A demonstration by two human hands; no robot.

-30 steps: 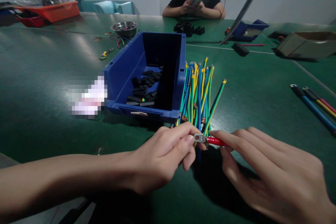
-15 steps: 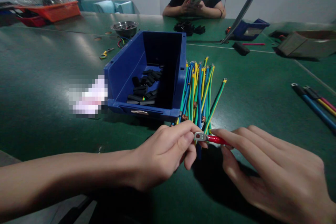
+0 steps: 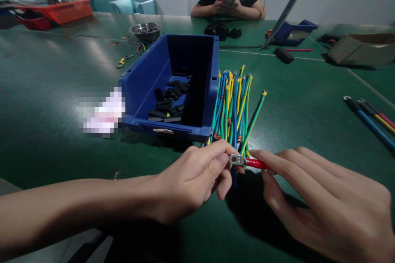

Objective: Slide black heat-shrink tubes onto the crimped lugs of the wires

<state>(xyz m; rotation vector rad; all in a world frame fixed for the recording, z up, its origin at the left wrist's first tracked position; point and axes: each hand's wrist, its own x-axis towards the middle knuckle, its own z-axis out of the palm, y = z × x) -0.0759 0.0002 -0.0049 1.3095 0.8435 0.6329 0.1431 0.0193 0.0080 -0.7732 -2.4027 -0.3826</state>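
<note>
**Both hands on a red lead with a ring lug, near edge of the table**

The left hand (image 3: 188, 181) is closed, thumb and forefinger pinching the metal ring lug (image 3: 235, 159) at the end of a red wire (image 3: 257, 164). The right hand (image 3: 321, 201) holds the red wire between its extended fingertips, just beside the lug; the remaining fingers are spread out flat. The lead sits just above the green table (image 3: 46, 90), close to its near edge, between the two hands.

Directly behind the lug lies a bundle of green-yellow and blue wires (image 3: 234, 107), fanned out towards the far side. Touching the bundle on its left stands a blue bin (image 3: 145, 78) holding short black sleeves (image 3: 169, 102). At the right edge of the table lie three thicker cables (image 3: 370, 119) in blue, yellow and red. A steel bowl (image 3: 145, 29) stands behind the bin. At the far edge a seated person (image 3: 230, 0) holds a phone in both hands.
</note>
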